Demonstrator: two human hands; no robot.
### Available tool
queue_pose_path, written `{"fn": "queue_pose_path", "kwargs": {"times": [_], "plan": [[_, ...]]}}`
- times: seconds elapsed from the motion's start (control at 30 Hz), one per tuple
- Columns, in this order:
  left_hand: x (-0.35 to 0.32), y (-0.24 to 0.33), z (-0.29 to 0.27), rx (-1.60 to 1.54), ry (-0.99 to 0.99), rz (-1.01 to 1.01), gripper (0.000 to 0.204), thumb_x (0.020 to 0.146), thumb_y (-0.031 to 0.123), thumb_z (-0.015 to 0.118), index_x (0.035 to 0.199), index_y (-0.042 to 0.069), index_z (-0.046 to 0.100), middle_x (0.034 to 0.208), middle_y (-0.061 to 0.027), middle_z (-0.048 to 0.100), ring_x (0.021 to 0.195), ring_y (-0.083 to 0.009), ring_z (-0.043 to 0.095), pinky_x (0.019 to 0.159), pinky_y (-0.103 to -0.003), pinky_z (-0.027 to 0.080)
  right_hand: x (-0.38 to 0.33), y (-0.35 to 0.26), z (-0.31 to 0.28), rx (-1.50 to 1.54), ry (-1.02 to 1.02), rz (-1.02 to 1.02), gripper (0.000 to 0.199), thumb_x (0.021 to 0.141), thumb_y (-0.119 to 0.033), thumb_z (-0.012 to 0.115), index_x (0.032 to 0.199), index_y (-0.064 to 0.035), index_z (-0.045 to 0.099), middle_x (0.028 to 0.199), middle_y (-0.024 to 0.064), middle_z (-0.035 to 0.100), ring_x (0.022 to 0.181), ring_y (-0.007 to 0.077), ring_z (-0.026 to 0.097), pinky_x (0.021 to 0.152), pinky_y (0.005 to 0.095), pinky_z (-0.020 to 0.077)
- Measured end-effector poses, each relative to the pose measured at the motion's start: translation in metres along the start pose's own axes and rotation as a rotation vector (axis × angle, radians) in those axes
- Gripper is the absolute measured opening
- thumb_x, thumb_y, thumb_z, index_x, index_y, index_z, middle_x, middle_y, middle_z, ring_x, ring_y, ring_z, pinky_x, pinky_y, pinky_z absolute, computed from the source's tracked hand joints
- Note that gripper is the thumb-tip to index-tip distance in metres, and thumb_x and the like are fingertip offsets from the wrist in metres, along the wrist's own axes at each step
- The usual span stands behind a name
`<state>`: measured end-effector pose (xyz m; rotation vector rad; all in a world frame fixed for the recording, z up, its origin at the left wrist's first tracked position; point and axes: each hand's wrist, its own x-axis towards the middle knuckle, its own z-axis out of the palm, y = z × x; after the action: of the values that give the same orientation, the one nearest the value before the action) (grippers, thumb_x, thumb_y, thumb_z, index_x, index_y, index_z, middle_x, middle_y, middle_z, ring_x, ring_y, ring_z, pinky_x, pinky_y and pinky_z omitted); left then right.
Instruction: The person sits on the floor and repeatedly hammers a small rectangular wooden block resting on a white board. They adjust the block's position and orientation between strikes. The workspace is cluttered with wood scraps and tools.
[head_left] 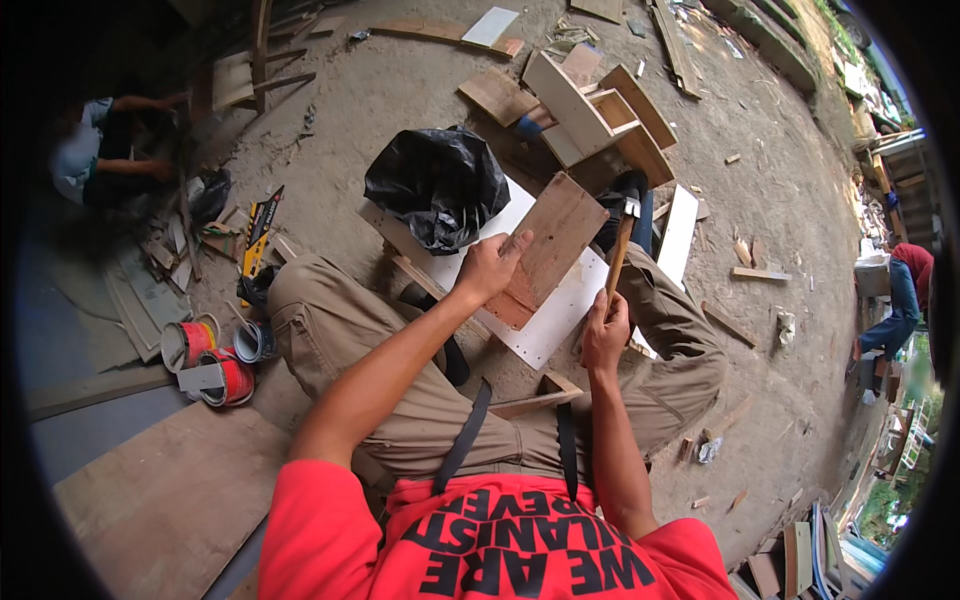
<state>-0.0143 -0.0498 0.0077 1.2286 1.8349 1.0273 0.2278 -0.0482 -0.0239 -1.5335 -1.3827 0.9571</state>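
My left hand (pixel 490 266) is closed on the edge of a brown wooden board (pixel 556 243), tilted above a white panel (pixel 568 318) in front of my legs. Small dark holes dot the panel's near edge. In my right hand (pixel 605 335) is a hammer (pixel 622 245), its wooden handle upright and its metal head pointing away from me, just right of the board. A black plastic bag (pixel 437 188) rests on the far left part of the panel. Part of the panel is hidden under the board and the bag.
A white and brown wooden frame (pixel 585 115) stands beyond my feet. To the left are a yellow-black handsaw (pixel 258 240) and several paint cans (pixel 228 378). Wood scraps (pixel 760 274) litter the dirt floor. One person (pixel 100 155) crouches far left; another (pixel 900 290) bends at far right.
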Motion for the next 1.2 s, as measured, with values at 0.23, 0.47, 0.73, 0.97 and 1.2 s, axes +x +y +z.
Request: {"fn": "queue_pose_path", "kwargs": {"times": [0.23, 0.47, 0.73, 0.97, 1.2], "plan": [[-0.008, -0.001, 0.004, 0.261, -0.016, -0.065, 0.057, 0.093, 0.055, 0.062, 0.09, -0.001, 0.069, 0.081, -0.0239, 0.071, 0.087, -0.0432, 0.07, 0.076, -0.047, 0.053, -0.003, -0.014, -0.003, -0.106, -0.057, 0.047, 0.039, 0.102, -0.034, 0.062, 0.114, 0.0034, 0.061, 0.079, 0.0063, 0.066, 0.071, 0.0122, 0.059, 0.067, 0.0309, 0.0493], [0.022, 0.021, -0.051, 0.407, 0.332, 0.396, 0.019, 0.092, 0.023, 0.068, 0.091, 0.005, 0.071, 0.085, -0.0128, 0.071, 0.082, -0.0359, 0.067, 0.073, -0.045, 0.052, -0.003, -0.018, -0.002, -0.07, -0.057, 0.013, 0.037, 0.101, -0.032, 0.062, 0.114, 0.0028, 0.061, 0.078, 0.0081, 0.066, 0.07, 0.0128, 0.061, 0.066, 0.0314, 0.05], [0.047, -0.026, -0.058, 0.702, 0.268, 0.384, 0.015, 0.085, 0.014, 0.067, 0.097, 0.012, 0.075, 0.102, -0.005, 0.067, 0.105, -0.0255, 0.06, 0.09, -0.043, 0.044, -0.002, -0.008, 0.002, -0.034, -0.065, 0.013, 0.037, 0.102, -0.031, 0.062, 0.115, 0.003, 0.061, 0.078, 0.0083, 0.067, 0.07, 0.0133, 0.061, 0.066, 0.0318, 0.0504], [0.045, -0.036, -0.047, 0.736, 0.178, 0.299, 0.022, 0.08, 0.017, 0.074, 0.101, 0.013, 0.077, 0.106, -0.0064, 0.065, 0.109, -0.0248, 0.058, 0.093, -0.043, 0.043, 0.0, -0.007, 0.001, -0.031, -0.062, 0.039, 0.036, 0.102, -0.031, 0.062, 0.114, 0.0032, 0.061, 0.074, 0.0062, 0.066, 0.067, 0.0109, 0.059, 0.063, 0.0295, 0.0487], [0.042, -0.045, -0.046, 0.742, 0.219, 0.401, 0.021, 0.077, 0.015, 0.075, 0.099, 0.013, 0.076, 0.106, -0.0044, 0.066, 0.11, -0.0238, 0.058, 0.094, -0.041, 0.04, -0.001, -0.011, 0.002, -0.037, -0.068, 0.02, 0.038, 0.101, -0.033, 0.062, 0.113, 0.0032, 0.061, 0.072, 0.0047, 0.063, 0.064, 0.0101, 0.056, 0.061, 0.0292, 0.0474]]}}
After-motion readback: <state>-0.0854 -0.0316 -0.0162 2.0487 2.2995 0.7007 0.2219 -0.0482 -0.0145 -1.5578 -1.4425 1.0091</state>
